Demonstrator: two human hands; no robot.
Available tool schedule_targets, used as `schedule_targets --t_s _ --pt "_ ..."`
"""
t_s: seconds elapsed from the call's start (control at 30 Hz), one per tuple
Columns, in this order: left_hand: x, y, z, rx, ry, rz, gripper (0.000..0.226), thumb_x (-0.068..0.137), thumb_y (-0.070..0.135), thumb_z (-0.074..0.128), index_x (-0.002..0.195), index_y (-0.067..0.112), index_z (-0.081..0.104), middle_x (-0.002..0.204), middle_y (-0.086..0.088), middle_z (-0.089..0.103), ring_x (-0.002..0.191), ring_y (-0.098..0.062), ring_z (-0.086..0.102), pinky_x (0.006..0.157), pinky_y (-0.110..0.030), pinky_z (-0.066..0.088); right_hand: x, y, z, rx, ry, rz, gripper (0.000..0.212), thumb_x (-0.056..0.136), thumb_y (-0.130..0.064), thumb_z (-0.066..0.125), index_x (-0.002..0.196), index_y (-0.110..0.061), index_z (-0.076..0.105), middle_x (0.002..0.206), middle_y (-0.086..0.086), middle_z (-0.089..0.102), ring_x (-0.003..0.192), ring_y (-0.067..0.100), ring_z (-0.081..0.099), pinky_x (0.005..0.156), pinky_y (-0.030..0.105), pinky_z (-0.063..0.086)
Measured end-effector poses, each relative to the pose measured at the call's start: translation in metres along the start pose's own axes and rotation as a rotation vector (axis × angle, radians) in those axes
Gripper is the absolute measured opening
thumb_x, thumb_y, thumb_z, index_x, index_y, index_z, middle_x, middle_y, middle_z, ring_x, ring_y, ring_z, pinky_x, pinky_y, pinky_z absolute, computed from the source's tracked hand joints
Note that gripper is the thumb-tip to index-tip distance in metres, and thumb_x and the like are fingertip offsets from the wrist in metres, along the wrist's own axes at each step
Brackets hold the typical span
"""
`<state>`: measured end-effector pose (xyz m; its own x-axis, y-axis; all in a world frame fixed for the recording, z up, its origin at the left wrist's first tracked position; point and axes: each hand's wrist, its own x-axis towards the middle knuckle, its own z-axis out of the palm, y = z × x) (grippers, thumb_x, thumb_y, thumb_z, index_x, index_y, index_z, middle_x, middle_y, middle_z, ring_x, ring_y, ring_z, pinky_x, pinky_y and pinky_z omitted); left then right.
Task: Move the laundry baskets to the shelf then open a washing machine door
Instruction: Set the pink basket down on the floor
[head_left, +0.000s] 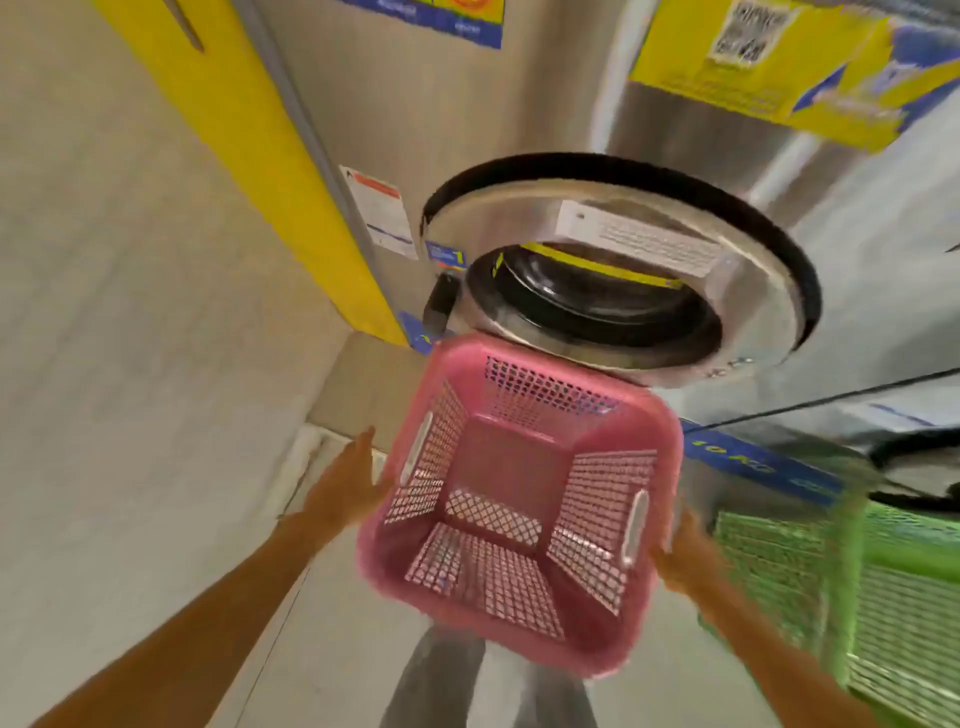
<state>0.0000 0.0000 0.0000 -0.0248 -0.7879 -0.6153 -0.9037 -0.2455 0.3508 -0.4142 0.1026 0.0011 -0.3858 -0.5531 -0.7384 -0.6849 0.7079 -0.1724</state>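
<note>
Both hands flank the pink laundry basket (519, 499): left hand (345, 488) spread at 9 o'clock, right hand (680, 556) pressed against its 3 o'clock wall, balancing it for carrying; right grip closure cannot be told.

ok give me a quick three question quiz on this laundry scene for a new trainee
1. True or false: the pink basket has laundry in it.
2. Which basket stands to the right of the pink one? A) blue B) green C) white
3. Fill in: the round washing machine door behind the pink basket is ____ (open or closed).

Key
1. False. It is empty; the mesh bottom shows. The left hand is at its left side and the right hand at its right side, though the blur hides whether either grips.
2. B. The green basket.
3. Closed.
</note>
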Motion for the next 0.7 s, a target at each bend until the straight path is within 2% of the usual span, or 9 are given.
schedule_targets --t_s 0.07,0.1,0.13,0.2,0.3,0.4,0.5,0.6,0.7 --pt "0.010 0.001 0.016 -0.080 -0.041 0.012 0.087 0.090 0.047 0.058 0.155 0.006 0.018 0.154 -0.016 0.038 0.140 -0.034 0.039 0.113 -0.044 0.033 0.008 0.005 0.011 -0.018 0.013 0.084 0.079 0.094 -0.026 0.054 0.152 0.003 0.010 0.131 0.039 0.051 0.116 0.048 0.056 0.095 0.045 0.047" --pt "0.014 -0.001 0.026 -0.113 -0.051 0.035 0.089 0.086 0.053 0.055 0.154 0.008 0.019 0.150 -0.015 0.044 0.135 -0.035 0.046 0.108 -0.047 0.040 0.006 0.004 0.015 -0.009 0.017 0.109 0.076 0.096 -0.025 0.054 0.151 0.004 0.012 0.133 0.040 0.049 0.119 0.050 0.054 0.096 0.045 0.043" --pt "0.016 -0.001 0.034 -0.127 -0.032 0.045 0.087 0.084 0.054 0.052 0.153 0.011 0.021 0.145 -0.015 0.048 0.128 -0.037 0.052 0.102 -0.050 0.045 0.007 0.004 0.021 0.021 0.023 0.128 0.072 0.095 -0.026 0.056 0.149 0.004 0.018 0.131 0.040 0.050 0.118 0.050 0.054 0.094 0.045 0.043" --pt "0.017 -0.003 0.056 -0.084 0.072 0.019 0.074 0.089 0.042 0.053 0.150 0.015 0.022 0.137 -0.018 0.052 0.118 -0.041 0.056 0.094 -0.054 0.049 0.001 0.001 0.031 0.116 0.044 0.087 0.068 0.088 -0.030 0.058 0.141 0.003 0.031 0.124 0.037 0.055 0.110 0.048 0.058 0.088 0.046 0.045" --pt "0.007 -0.005 0.076 -0.048 0.244 -0.036 0.056 0.093 0.027 0.052 0.143 0.017 0.030 0.122 -0.017 0.058 0.102 -0.040 0.062 0.083 -0.054 0.052 -0.001 0.003 0.042 0.149 0.090 0.061 0.067 0.078 -0.030 0.059 0.129 0.007 0.037 0.117 0.039 0.058 0.106 0.052 0.059 0.086 0.048 0.045" --pt "-0.029 -0.016 0.091 -0.126 0.241 -0.100 0.052 0.093 0.023 0.051 0.141 0.017 0.033 0.113 -0.012 0.060 0.088 -0.031 0.063 0.072 -0.046 0.054 -0.022 0.010 0.044 0.071 0.094 0.027 0.058 0.079 -0.025 0.065 0.120 0.009 0.043 0.109 0.037 0.060 0.099 0.052 0.061 0.078 0.045 0.044" --pt "-0.088 -0.048 0.115 -0.252 0.244 -0.190 0.039 0.092 0.021 0.049 0.130 0.020 0.038 0.101 -0.006 0.061 0.075 -0.021 0.060 0.058 -0.035 0.049 -0.051 0.014 0.051 0.019 0.126 -0.050 0.050 0.074 -0.023 0.070 0.109 0.006 0.048 0.096 0.028 0.062 0.090 0.047 0.063 0.075 0.046 0.049" --pt "-0.160 -0.091 0.140 -0.454 0.260 -0.314 0.037 0.093 0.022 0.053 0.129 0.017 0.044 0.106 -0.001 0.060 0.082 -0.017 0.060 0.064 -0.032 0.053 -0.074 0.007 0.071 -0.144 0.058 -0.127 0.039 0.079 -0.019 0.072 0.099 0.000 0.045 0.092 0.026 0.062 0.090 0.046 0.064 0.071 0.041 0.046" --pt "-0.236 -0.149 0.179 -0.633 0.290 -0.511 0.033 0.091 0.019 0.060 0.123 0.014 0.051 0.110 0.004 0.058 0.088 -0.012 0.057 0.065 -0.017 0.043 -0.090 -0.019 0.113 -0.340 -0.054 -0.255 0.040 0.077 -0.022 0.074 0.102 -0.006 0.048 0.097 0.023 0.068 0.089 0.042 0.065 0.078 0.045 0.051"
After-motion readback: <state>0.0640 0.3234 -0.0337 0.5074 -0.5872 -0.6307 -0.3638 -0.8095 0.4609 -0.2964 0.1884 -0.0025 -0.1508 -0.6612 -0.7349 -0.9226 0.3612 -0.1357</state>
